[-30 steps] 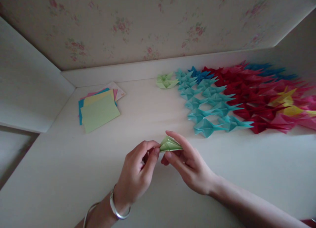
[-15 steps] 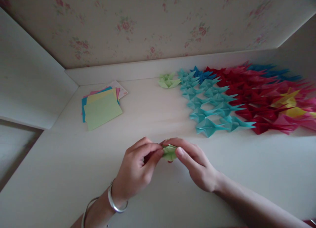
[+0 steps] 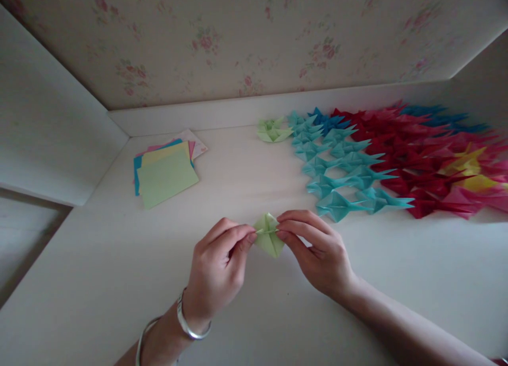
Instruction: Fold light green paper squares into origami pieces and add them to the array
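Between my hands is a light green origami crane (image 3: 270,241), its body spread into a diamond with a crease down the middle. My left hand (image 3: 222,260) pinches its left point between thumb and fingers. On the opposite side, my right hand (image 3: 317,249) grips the right point the same way. Both points are partly covered by my fingertips. Another light green folded crane (image 3: 273,130) sits at the back of the table, beside rows of turquoise cranes (image 3: 335,204).
Red cranes (image 3: 423,202), with pink, yellow and blue ones, crowd the right side. At the left lies a fanned stack of paper sheets (image 3: 169,178), light green on top. A white ledge (image 3: 190,115) and flowered wall bound the white table (image 3: 130,249) at the back.
My right hand has shifted from covering the paper's side to pinching its right point. The green paper has opened out flatter into a diamond. The view has shifted slightly.
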Tool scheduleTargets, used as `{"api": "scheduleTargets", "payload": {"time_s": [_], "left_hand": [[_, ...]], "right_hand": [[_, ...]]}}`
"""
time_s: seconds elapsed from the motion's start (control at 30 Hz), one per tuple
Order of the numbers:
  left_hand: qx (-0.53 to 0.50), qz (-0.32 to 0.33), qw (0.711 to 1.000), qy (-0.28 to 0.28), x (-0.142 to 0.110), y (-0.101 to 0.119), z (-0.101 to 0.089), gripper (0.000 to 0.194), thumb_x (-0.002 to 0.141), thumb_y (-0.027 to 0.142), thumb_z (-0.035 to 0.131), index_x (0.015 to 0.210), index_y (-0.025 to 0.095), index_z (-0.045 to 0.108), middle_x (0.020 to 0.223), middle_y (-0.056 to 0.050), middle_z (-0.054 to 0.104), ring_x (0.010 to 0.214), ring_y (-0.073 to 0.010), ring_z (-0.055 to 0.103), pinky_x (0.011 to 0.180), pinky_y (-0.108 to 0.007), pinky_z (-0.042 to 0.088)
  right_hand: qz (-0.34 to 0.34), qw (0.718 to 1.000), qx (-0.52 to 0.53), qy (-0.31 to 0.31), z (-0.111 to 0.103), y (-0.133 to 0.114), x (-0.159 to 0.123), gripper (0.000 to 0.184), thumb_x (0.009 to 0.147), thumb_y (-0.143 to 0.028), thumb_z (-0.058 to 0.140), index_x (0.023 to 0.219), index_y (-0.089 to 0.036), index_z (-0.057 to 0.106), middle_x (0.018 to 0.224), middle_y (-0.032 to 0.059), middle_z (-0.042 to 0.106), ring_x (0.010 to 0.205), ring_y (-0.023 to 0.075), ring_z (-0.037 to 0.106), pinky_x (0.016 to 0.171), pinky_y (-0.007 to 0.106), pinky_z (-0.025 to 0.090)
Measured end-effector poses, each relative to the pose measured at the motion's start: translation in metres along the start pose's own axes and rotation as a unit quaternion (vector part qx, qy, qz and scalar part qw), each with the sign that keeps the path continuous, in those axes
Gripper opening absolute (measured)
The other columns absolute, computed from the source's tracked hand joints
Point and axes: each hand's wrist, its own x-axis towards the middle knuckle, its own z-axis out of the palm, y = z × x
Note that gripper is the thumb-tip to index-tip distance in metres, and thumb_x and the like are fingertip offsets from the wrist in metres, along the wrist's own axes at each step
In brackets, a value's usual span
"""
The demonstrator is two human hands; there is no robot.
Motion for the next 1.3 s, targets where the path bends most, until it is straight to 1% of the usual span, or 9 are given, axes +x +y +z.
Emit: {"api": "scheduleTargets", "payload": {"time_s": [0.23,0.4,0.67,0.8,0.87,1.0,1.13,1.2,1.3], "left_hand": [[-0.064,-0.115,0.991,0.011,-0.003,-0.004,0.005,0.007,0.098,0.022,0.05,0.096,0.021,0.057,0.087,-0.002,0.055,0.065,-0.0124,0.053,0.056,-0.024,0.043],[-0.203,-0.23,0.951,0.027,-0.003,-0.005,0.006,0.013,0.102,0.035,0.043,0.098,0.024,0.048,0.06,0.007,0.047,0.051,-0.0112,0.046,0.049,-0.022,0.039],[-0.286,-0.296,0.91,0.042,0.001,-0.01,0.009,0.022,0.1,0.04,0.047,0.088,0.022,0.049,0.053,0.007,0.05,0.049,-0.01,0.045,0.049,-0.021,0.038],[-0.303,-0.296,0.904,0.053,0.0,-0.009,0.012,0.02,0.099,0.041,0.047,0.097,0.021,0.051,0.056,0.007,0.054,0.049,-0.0105,0.049,0.047,-0.021,0.041],[-0.284,-0.287,0.913,0.055,0.0,-0.009,0.012,0.021,0.098,0.04,0.049,0.106,0.02,0.05,0.06,0.005,0.059,0.051,-0.0119,0.054,0.048,-0.022,0.045],[-0.218,-0.265,0.938,0.044,-0.001,-0.013,0.009,0.02,0.096,0.036,0.055,0.106,0.02,0.052,0.061,0.004,0.061,0.052,-0.0127,0.058,0.05,-0.023,0.048],[-0.196,-0.231,0.953,0.023,0.002,-0.022,0.009,0.034,0.094,0.035,0.058,0.124,0.021,0.056,0.084,-0.003,0.067,0.064,-0.0149,0.065,0.055,-0.024,0.054],[-0.188,-0.199,0.962,0.0,0.005,-0.027,0.009,0.028,0.095,0.033,0.056,0.12,0.021,0.063,0.079,-0.002,0.065,0.058,-0.0137,0.061,0.053,-0.024,0.052],[-0.185,-0.154,0.971,-0.002,0.011,-0.035,0.006,0.019,0.095,0.032,0.056,0.097,0.021,0.072,0.085,-0.004,0.065,0.056,-0.0124,0.06,0.052,-0.023,0.053]], "right_hand": [[0.079,0.995,0.048,0.021,0.003,0.001,-0.004,0.012,0.095,-0.016,0.056,0.096,-0.023,0.066,0.094,0.0053,0.07,0.085,0.0189,0.068,0.075,0.034,0.059],[0.188,0.963,0.183,0.056,0.006,0.004,-0.005,0.01,0.098,-0.027,0.054,0.099,-0.023,0.063,0.101,0.0042,0.066,0.083,0.0156,0.066,0.071,0.031,0.061],[0.203,0.942,0.244,0.108,0.005,0.006,0.001,0.006,0.097,-0.028,0.057,0.095,-0.023,0.061,0.095,0.0001,0.063,0.071,0.0108,0.064,0.067,0.025,0.055],[0.199,0.951,0.21,0.109,0.007,0.007,-0.002,0.006,0.097,-0.028,0.058,0.096,-0.023,0.061,0.085,0.0,0.063,0.069,0.0119,0.062,0.065,0.025,0.054],[0.2,0.953,0.201,0.102,0.008,0.008,-0.003,0.006,0.096,-0.029,0.059,0.096,-0.023,0.061,0.086,0.001,0.064,0.068,0.0128,0.063,0.063,0.026,0.054],[0.219,0.953,0.185,0.098,0.01,0.012,-0.004,0.008,0.095,-0.031,0.06,0.096,-0.023,0.062,0.085,0.0016,0.066,0.066,0.0141,0.064,0.061,0.027,0.056],[0.234,0.948,0.188,0.106,0.013,0.012,0.0,0.014,0.093,-0.036,0.062,0.093,-0.022,0.063,0.081,0.0017,0.066,0.063,0.0144,0.063,0.058,0.026,0.055],[0.25,0.943,0.193,0.107,0.014,0.012,0.002,0.019,0.092,-0.039,0.063,0.093,-0.02,0.063,0.074,0.0017,0.065,0.062,0.0155,0.063,0.057,0.026,0.054],[0.26,0.933,0.216,0.125,0.017,0.011,0.002,0.025,0.09,-0.044,0.064,0.094,-0.02,0.062,0.07,0.0011,0.063,0.059,0.0161,0.061,0.057,0.027,0.052]]}}
